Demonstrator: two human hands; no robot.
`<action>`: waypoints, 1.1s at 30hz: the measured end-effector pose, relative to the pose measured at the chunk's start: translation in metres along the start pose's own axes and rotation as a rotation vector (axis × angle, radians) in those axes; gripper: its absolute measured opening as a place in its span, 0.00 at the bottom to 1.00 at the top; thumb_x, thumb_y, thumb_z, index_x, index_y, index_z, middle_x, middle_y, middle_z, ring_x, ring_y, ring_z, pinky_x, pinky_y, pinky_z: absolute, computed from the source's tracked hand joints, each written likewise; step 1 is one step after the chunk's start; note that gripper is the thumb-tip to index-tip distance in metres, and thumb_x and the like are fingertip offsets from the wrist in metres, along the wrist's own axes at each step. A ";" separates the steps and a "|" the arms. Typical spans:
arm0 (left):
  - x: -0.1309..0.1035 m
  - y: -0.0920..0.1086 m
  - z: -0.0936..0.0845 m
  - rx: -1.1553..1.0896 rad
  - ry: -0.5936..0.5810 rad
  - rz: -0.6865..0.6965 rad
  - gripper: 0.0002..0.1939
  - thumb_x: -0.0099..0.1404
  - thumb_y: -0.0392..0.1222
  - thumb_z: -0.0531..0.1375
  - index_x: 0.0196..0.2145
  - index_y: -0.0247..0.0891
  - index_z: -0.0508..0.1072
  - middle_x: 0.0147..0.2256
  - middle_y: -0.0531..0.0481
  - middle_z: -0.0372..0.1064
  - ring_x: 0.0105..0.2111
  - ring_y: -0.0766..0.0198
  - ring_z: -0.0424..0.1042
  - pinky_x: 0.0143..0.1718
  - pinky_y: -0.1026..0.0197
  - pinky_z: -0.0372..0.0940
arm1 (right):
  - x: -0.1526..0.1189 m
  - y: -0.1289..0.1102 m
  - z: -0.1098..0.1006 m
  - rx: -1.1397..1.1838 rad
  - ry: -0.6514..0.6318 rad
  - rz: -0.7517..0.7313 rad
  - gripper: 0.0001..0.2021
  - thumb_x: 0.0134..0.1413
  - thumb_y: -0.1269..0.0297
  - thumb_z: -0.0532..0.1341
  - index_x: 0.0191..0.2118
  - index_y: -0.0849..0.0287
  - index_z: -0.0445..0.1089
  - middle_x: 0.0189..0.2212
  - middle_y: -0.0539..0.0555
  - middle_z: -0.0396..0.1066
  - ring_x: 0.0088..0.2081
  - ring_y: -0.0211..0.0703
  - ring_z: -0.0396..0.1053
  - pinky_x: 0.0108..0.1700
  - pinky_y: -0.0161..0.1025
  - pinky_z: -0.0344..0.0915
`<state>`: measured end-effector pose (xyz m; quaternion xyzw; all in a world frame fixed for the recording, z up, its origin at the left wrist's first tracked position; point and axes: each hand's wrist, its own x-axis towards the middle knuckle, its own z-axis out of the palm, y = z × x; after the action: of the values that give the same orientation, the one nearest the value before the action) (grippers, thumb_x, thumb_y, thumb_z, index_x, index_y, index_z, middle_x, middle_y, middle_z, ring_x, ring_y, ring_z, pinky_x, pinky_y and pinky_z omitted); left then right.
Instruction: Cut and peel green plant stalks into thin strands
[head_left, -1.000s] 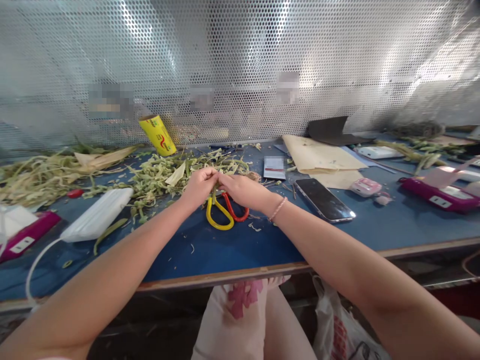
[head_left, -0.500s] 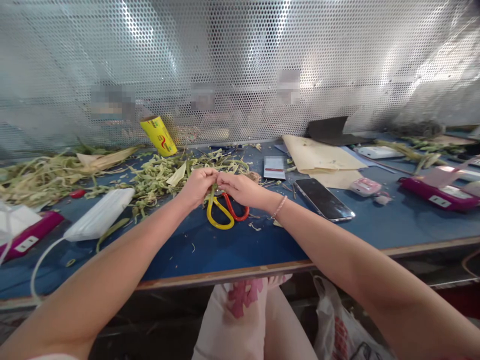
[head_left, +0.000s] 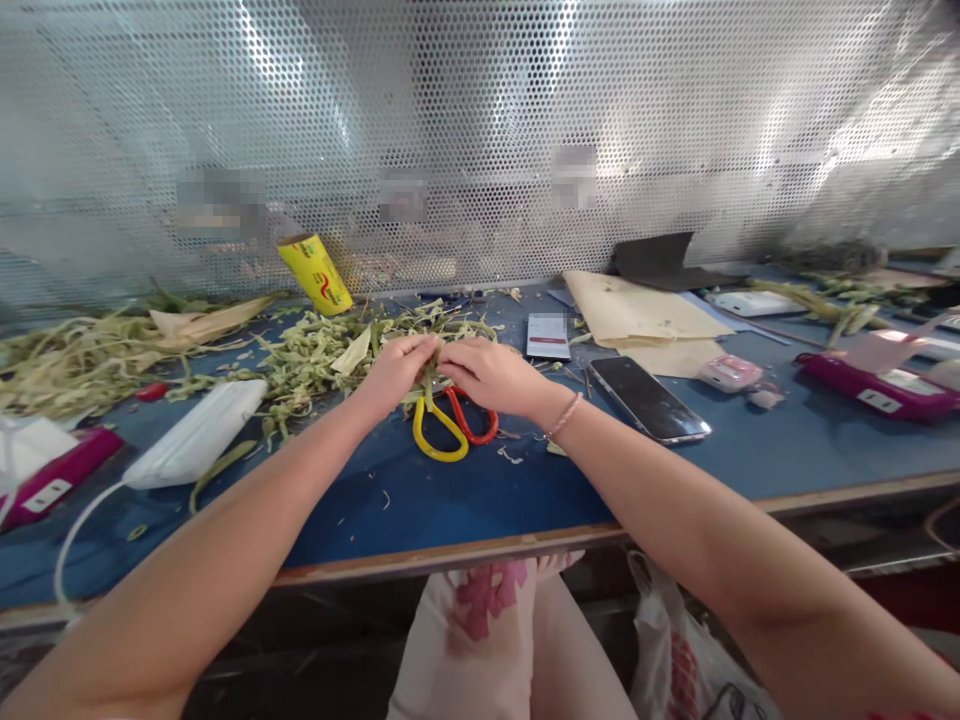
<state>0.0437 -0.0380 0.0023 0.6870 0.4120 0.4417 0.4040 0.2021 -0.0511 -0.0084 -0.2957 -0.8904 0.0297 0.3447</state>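
Observation:
My left hand (head_left: 399,368) and my right hand (head_left: 484,372) meet at the middle of the blue table. Their fingers are closed together on a small green plant piece (head_left: 429,386), partly hidden by the fingertips. Scissors with one yellow and one red handle (head_left: 441,447) lie just below the hands, their blades hidden. Behind and left of my left hand spreads a heap of pale green plant bits (head_left: 315,352). A bracelet circles my right wrist.
A yellow tube (head_left: 316,275) leans behind the heap. Left lie dried stalks (head_left: 82,360), a white mask (head_left: 196,433) and a magenta device (head_left: 64,478). Right are a black phone (head_left: 649,398), brown paper (head_left: 637,312), a pink case (head_left: 727,373) and another magenta device (head_left: 877,388).
My right hand's fingers have shifted slightly, and more of the green piece shows below the fingertips. The scissors stay in place.

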 end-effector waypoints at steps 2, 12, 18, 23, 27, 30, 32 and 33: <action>-0.002 0.001 0.001 0.035 0.024 -0.017 0.21 0.57 0.56 0.54 0.16 0.37 0.62 0.14 0.56 0.48 0.15 0.72 0.48 0.17 0.65 0.45 | 0.000 0.003 -0.001 -0.028 0.092 -0.028 0.06 0.56 0.71 0.48 0.33 0.61 0.61 0.31 0.54 0.63 0.36 0.40 0.60 0.41 0.39 0.58; -0.005 0.000 0.006 0.013 0.076 0.024 0.20 0.59 0.58 0.51 0.23 0.37 0.63 0.16 0.55 0.54 0.16 0.71 0.51 0.18 0.66 0.47 | 0.000 0.006 -0.003 -0.177 0.035 -0.179 0.07 0.57 0.69 0.51 0.33 0.61 0.66 0.42 0.59 0.61 0.45 0.45 0.59 0.50 0.48 0.57; 0.001 0.002 0.005 -0.229 0.214 -0.147 0.11 0.50 0.42 0.62 0.24 0.37 0.61 0.17 0.58 0.56 0.17 0.73 0.56 0.20 0.68 0.53 | 0.000 0.004 0.001 -0.186 0.016 -0.098 0.08 0.59 0.71 0.48 0.33 0.62 0.62 0.35 0.57 0.61 0.36 0.40 0.59 0.41 0.40 0.60; 0.000 0.002 0.007 -0.345 0.130 -0.192 0.17 0.49 0.51 0.62 0.19 0.36 0.61 0.19 0.55 0.59 0.20 0.72 0.61 0.24 0.65 0.60 | 0.000 0.006 0.005 -0.222 -0.031 0.031 0.08 0.58 0.76 0.45 0.34 0.63 0.60 0.31 0.55 0.62 0.32 0.38 0.59 0.36 0.37 0.59; -0.003 -0.001 0.011 -0.247 0.096 -0.042 0.17 0.46 0.53 0.63 0.20 0.36 0.67 0.21 0.53 0.64 0.24 0.68 0.64 0.29 0.63 0.62 | -0.001 0.004 0.007 -0.297 -0.100 0.077 0.10 0.56 0.77 0.44 0.39 0.65 0.59 0.32 0.58 0.65 0.32 0.41 0.61 0.34 0.38 0.58; -0.001 -0.006 0.011 -0.131 0.157 0.020 0.14 0.46 0.50 0.64 0.23 0.36 0.71 0.23 0.52 0.67 0.27 0.67 0.65 0.30 0.64 0.61 | -0.001 0.001 0.008 -0.334 -0.137 0.073 0.12 0.57 0.76 0.43 0.44 0.67 0.57 0.35 0.61 0.67 0.33 0.42 0.63 0.34 0.39 0.59; 0.000 -0.009 0.009 -0.074 0.179 0.042 0.13 0.48 0.49 0.63 0.24 0.36 0.72 0.24 0.51 0.68 0.28 0.66 0.66 0.30 0.64 0.61 | -0.001 -0.001 0.009 -0.318 -0.146 0.059 0.11 0.58 0.73 0.43 0.45 0.68 0.57 0.35 0.60 0.68 0.33 0.42 0.64 0.33 0.38 0.59; 0.001 -0.010 0.008 -0.052 0.179 0.054 0.12 0.49 0.48 0.63 0.24 0.36 0.72 0.24 0.51 0.69 0.28 0.66 0.66 0.30 0.65 0.61 | -0.001 -0.001 0.009 -0.307 -0.150 0.054 0.11 0.59 0.71 0.44 0.44 0.67 0.57 0.34 0.60 0.68 0.33 0.42 0.65 0.33 0.38 0.58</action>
<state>0.0494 -0.0354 -0.0094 0.6449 0.4163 0.5227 0.3709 0.1962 -0.0515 -0.0161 -0.3657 -0.8995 -0.0751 0.2270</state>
